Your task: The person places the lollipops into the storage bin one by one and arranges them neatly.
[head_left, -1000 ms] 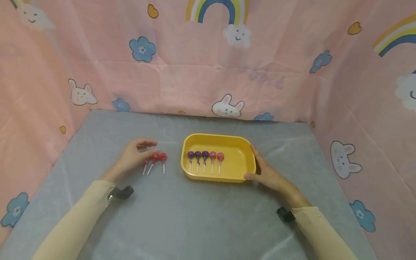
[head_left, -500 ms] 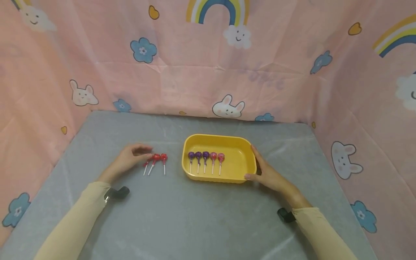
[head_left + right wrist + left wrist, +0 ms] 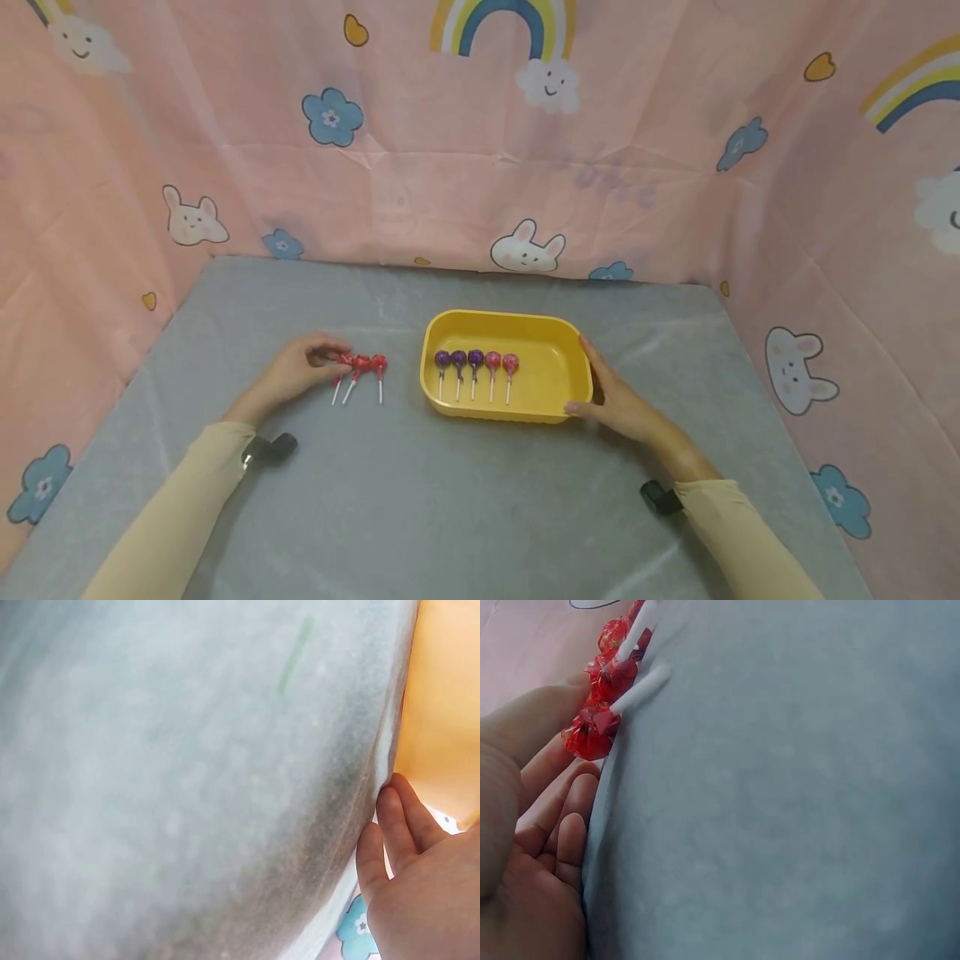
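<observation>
At the left of the table in the head view, my left hand (image 3: pixel 300 367) pinches the leftmost red lollipop (image 3: pixel 344 359) by its wrapped head, between thumb and forefinger. Two more red lollipops lie close beside it, a middle one (image 3: pixel 361 363) and a right one (image 3: pixel 379 364); all have white sticks. The left wrist view shows a red wrapped head (image 3: pixel 591 735) by the thumb. My right hand (image 3: pixel 618 404) holds the right end of a yellow tray (image 3: pixel 555 410), thumb at the near corner, fingers along the side. Inside, purple lollipops (image 3: pixel 458 358) and pink lollipops (image 3: pixel 492 360) stand in a row.
A grey cloth (image 3: pixel 450 500) covers the table. Pink printed curtains (image 3: pixel 420 183) enclose its back and sides. Dark wrist cameras sit on the left wrist (image 3: pixel 272 448) and right wrist (image 3: pixel 661 497).
My left hand has drawn back slightly to the left and its thumb and forefinger have come around the leftmost red lollipop. The right hand and the tray have stayed put.
</observation>
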`<state>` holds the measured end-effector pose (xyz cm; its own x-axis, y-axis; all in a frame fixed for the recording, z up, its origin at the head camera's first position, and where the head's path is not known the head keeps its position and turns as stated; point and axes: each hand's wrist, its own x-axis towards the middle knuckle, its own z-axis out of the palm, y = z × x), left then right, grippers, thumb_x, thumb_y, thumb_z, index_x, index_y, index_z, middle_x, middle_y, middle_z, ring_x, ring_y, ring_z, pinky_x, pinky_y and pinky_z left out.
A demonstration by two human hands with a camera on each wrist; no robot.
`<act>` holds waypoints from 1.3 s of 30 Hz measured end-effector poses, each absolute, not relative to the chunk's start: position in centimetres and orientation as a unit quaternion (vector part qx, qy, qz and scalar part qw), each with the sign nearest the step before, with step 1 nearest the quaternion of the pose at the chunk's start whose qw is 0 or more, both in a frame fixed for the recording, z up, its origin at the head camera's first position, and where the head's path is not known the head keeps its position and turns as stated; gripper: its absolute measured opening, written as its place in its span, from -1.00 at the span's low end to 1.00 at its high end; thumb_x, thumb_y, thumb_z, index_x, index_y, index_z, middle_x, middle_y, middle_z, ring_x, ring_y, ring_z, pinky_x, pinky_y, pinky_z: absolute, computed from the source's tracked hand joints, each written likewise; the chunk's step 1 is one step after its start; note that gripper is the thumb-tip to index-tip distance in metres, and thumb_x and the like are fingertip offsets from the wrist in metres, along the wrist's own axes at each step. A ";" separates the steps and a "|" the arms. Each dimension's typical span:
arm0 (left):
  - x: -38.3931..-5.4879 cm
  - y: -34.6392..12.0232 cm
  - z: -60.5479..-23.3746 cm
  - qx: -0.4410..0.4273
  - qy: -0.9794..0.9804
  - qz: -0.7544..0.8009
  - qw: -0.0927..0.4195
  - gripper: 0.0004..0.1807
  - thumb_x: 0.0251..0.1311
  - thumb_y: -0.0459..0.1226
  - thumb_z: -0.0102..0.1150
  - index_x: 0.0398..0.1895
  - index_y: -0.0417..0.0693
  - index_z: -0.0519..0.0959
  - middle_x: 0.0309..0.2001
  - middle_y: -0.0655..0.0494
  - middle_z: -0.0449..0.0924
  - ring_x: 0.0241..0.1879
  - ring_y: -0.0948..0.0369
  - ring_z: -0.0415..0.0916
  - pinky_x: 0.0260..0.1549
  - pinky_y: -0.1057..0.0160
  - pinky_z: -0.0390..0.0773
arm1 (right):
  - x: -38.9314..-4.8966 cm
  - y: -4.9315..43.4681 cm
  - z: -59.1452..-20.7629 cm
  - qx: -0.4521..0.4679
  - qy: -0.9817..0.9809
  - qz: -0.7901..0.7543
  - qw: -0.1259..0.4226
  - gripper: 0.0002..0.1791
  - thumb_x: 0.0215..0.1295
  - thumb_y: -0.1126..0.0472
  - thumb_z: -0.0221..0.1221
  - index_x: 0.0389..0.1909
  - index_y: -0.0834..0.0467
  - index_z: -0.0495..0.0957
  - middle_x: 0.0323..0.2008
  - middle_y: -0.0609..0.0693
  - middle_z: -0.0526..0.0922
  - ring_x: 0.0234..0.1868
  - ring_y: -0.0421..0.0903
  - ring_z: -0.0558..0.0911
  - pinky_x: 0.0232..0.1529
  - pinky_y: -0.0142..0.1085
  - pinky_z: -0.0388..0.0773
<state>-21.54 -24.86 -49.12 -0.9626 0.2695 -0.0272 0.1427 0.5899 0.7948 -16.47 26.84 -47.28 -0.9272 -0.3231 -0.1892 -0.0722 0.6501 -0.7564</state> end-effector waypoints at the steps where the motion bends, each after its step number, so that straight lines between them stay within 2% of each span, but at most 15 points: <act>1: -21.5 -24.9 -49.1 0.121 0.892 0.430 0.069 -0.57 0.14 -0.05 0.40 0.05 0.01 0.65 -0.06 -0.01 0.69 -0.19 0.28 0.54 -0.23 0.40 0.51 | -16.5 26.8 -47.3 -0.111 0.895 -0.403 0.155 0.25 0.21 -0.08 0.35 0.57 -0.22 -0.47 0.63 0.06 -0.27 0.58 0.20 0.00 0.49 0.27 0.03; 8: -21.4 -24.8 -49.0 0.122 0.899 0.415 0.068 -0.59 0.16 -0.04 0.38 0.05 0.02 0.66 0.01 -0.01 0.65 -0.06 0.13 0.54 -0.13 0.36 0.51 | -16.4 26.8 -47.2 -0.108 0.896 -0.401 0.158 0.24 0.21 -0.09 0.34 0.56 -0.27 -0.48 0.63 0.05 -0.27 0.59 0.20 -0.04 0.50 0.28 -0.01; 16: -21.4 -24.8 -49.3 0.127 0.902 0.409 0.054 -0.63 0.16 -0.07 0.40 0.00 0.03 0.68 0.02 0.01 0.64 0.02 0.13 0.51 -0.07 0.36 0.51 | -16.4 26.9 -47.3 -0.105 0.896 -0.400 0.160 0.24 0.22 -0.10 0.34 0.55 -0.28 -0.49 0.63 0.06 -0.27 0.59 0.20 -0.03 0.50 0.28 -0.01; 23: -21.2 -24.7 -49.0 0.130 0.905 0.402 0.046 -0.66 0.15 -0.10 0.40 -0.03 0.01 0.70 -0.01 0.03 0.65 -0.01 0.17 0.50 -0.10 0.39 0.50 | -16.4 26.7 -47.2 -0.099 0.895 -0.404 0.163 0.24 0.22 -0.09 0.33 0.56 -0.26 -0.48 0.63 0.05 -0.29 0.59 0.20 -0.05 0.51 0.28 -0.03; 31: -21.1 -24.5 -48.3 0.108 0.906 0.406 0.056 -0.65 0.17 -0.09 0.39 -0.01 -0.01 0.69 -0.03 -0.01 0.66 -0.13 0.19 0.51 -0.19 0.36 0.49 | -16.4 26.7 -47.1 -0.093 0.898 -0.396 0.166 0.25 0.21 -0.15 0.33 0.56 -0.26 -0.49 0.63 0.05 -0.28 0.59 0.20 -0.04 0.50 0.27 0.00; 39: -21.1 -24.5 -48.1 0.093 0.904 0.411 0.072 -0.61 0.17 -0.02 0.37 0.01 0.05 0.67 -0.07 0.05 0.70 -0.16 0.26 0.62 -0.16 0.41 0.55 | -16.5 26.7 -47.2 -0.097 0.896 -0.402 0.161 0.25 0.21 -0.11 0.34 0.57 -0.20 -0.47 0.63 0.07 -0.27 0.59 0.20 -0.04 0.51 0.27 -0.01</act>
<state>-21.15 -24.55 -48.08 -0.9723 0.2274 -0.0541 0.1086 0.6444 0.7569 -16.51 26.70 -47.21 -0.9292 -0.3037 -0.2104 -0.0444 0.6573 -0.7523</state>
